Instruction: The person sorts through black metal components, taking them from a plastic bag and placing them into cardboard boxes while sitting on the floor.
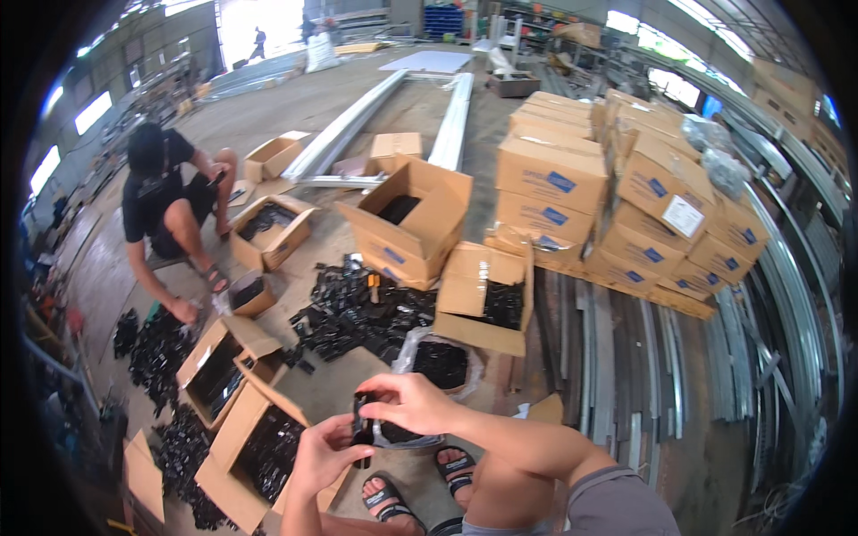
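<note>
Between my two hands is a small glossy black part (362,431), long and narrow, held upright; its exact kind is too small to tell. Around its lower portion close the fingers of my left hand (323,454). My right hand (404,404) pinches the upper end between thumb and fingers. Just beyond, a carton lined with clear plastic (480,368) holds black parts, and a plastic-lined container (420,441) of them is partly hidden below my right hand. An open cardboard box (223,473) full of similar black pieces stands left of my left hand.
A heap of black parts (357,313) lies on the floor ahead. A co-worker (165,192) squats at the left, one hand near another pile (156,357). Stacked sealed cartons (554,183) stand at the right behind long metal bars (617,357). White frame profiles (349,125) lie farther back.
</note>
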`<action>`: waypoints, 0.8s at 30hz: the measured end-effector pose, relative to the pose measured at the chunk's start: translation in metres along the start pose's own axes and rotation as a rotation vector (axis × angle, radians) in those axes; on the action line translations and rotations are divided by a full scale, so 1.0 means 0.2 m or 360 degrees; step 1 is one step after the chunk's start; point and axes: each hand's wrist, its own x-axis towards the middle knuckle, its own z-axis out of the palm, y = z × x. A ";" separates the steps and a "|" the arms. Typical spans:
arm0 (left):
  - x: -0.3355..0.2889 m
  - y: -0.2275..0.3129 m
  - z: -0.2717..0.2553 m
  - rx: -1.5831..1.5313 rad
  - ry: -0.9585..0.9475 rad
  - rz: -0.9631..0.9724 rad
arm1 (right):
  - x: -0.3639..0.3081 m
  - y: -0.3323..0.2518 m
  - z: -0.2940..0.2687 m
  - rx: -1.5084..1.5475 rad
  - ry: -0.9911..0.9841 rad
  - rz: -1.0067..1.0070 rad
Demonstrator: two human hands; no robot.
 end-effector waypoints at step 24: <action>-0.05 0.01 -0.01 0.0426 0.0359 -0.0003 | 0.15 0.02 -0.23 0.0325 -0.0089 0.0204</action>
